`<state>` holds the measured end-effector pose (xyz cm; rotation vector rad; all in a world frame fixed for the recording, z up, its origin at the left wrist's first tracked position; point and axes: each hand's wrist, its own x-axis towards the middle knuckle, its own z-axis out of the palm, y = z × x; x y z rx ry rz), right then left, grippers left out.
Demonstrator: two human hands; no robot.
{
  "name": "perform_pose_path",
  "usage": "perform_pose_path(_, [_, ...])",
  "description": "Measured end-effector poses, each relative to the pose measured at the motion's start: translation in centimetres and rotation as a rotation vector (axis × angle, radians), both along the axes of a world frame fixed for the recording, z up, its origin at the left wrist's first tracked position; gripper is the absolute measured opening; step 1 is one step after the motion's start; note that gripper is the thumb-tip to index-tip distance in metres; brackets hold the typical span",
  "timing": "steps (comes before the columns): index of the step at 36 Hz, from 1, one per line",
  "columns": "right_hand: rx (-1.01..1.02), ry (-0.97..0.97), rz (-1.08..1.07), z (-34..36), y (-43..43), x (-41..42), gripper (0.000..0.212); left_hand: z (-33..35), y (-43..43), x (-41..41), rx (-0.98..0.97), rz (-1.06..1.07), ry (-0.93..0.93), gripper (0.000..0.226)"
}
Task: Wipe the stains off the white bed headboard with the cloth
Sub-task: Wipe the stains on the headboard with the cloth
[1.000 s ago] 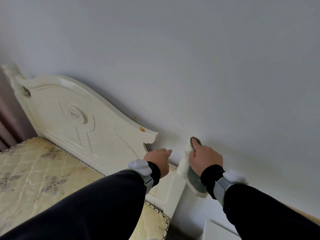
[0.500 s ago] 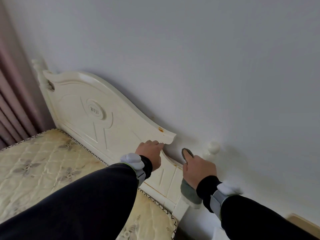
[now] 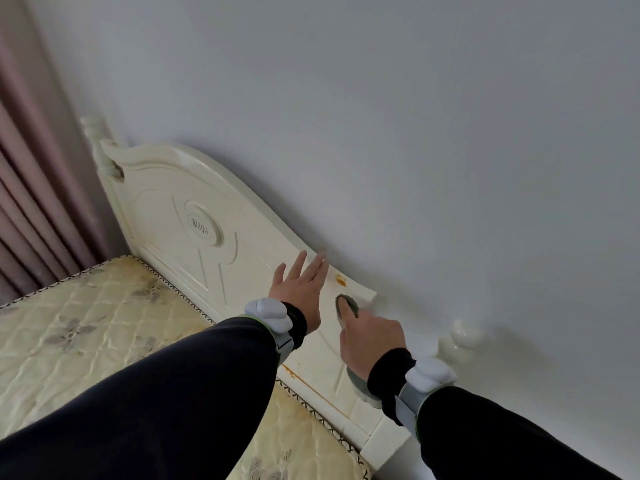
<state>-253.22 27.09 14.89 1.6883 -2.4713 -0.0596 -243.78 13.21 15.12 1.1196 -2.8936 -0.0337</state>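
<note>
The white carved headboard [image 3: 194,209] stands against the wall, running from upper left to lower right. An orange stain [image 3: 340,279] sits near its right upper edge, and a rusty streak [image 3: 294,373] runs along its lower rail. My left hand [image 3: 298,292] lies flat with straight fingers on the headboard, just left of the stain. My right hand [image 3: 370,341] holds a grey cloth [image 3: 348,302] against the headboard a little below the stain; more of the cloth hangs out under my wrist.
A yellowish quilted mattress [image 3: 86,327] lies below the headboard. Mauve curtains [image 3: 31,209] hang at the far left. A round white bedpost knob [image 3: 465,336] stands at the right by the grey wall [image 3: 415,133].
My left hand let go of the headboard's top edge and spread flat on its face. My right hand with the cloth moved from beside the post onto the panel under the stain.
</note>
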Motion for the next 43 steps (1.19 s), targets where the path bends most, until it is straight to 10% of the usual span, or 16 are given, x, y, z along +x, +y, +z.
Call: perform_pose_path(43, [-0.11,-0.009,-0.076,0.0,-0.8,-2.0,0.057,-2.1,-2.3,-1.0,0.023,-0.051,-0.072,0.1])
